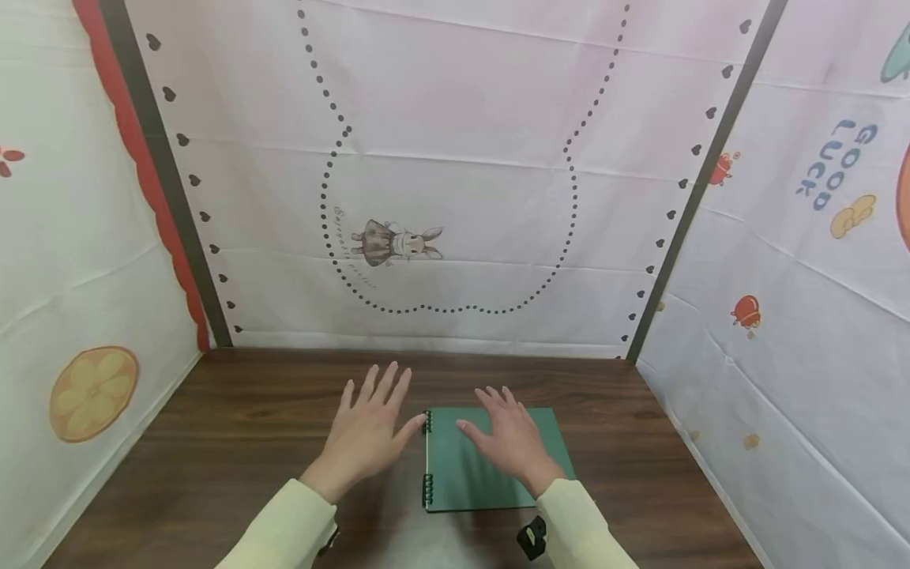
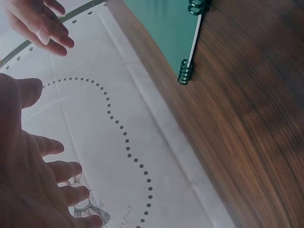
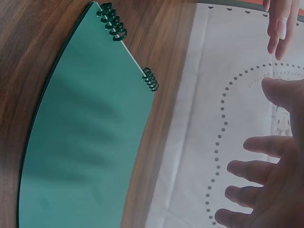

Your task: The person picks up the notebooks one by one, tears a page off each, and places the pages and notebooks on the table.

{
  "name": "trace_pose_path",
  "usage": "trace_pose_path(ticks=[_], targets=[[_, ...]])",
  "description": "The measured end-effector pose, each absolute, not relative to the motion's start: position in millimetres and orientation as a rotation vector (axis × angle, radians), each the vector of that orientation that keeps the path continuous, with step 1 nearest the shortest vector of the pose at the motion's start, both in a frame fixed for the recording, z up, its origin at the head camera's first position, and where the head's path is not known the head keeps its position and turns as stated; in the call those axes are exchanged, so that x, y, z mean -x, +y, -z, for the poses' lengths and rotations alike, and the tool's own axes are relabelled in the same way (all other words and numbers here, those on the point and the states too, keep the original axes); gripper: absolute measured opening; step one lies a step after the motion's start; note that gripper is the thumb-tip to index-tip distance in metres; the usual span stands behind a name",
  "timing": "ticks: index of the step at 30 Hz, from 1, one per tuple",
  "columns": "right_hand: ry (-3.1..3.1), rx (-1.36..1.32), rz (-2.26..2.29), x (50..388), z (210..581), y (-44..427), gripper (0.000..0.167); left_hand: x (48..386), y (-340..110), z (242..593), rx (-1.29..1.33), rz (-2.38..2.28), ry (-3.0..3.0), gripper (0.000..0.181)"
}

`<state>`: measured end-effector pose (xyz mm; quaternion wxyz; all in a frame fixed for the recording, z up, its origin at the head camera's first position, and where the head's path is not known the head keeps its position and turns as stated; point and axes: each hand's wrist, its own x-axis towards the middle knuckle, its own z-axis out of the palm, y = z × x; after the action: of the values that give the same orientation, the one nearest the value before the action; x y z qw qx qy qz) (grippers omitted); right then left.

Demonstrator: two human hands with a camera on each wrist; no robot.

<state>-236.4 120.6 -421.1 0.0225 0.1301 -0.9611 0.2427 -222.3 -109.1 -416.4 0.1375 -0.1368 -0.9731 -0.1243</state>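
Note:
A green ring-bound notebook lies closed on the brown wooden table, its dark green rings along the left edge. My left hand is held above the table just left of the notebook, fingers straight and spread, holding nothing. Over the notebook's cover hovers my right hand, also with extended fingers and nothing in them. The right wrist view shows the cover below the hand, with finger shadows on it and a gap between. In the left wrist view only one corner of the notebook appears.
Wood-grain table surrounds the notebook. A white patterned cloth hangs behind the table's far edge, and cloth walls with printed fruit stand at both sides. A black strap is by the right wrist.

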Motion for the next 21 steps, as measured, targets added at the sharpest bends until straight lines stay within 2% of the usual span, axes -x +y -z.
trace_pose_path(ticks=[21], targets=[[-3.054, -0.291, -0.798, 232, 456, 166, 0.064, 225, -92, 445, 0.402, 0.428, -2.857, 0.068]])
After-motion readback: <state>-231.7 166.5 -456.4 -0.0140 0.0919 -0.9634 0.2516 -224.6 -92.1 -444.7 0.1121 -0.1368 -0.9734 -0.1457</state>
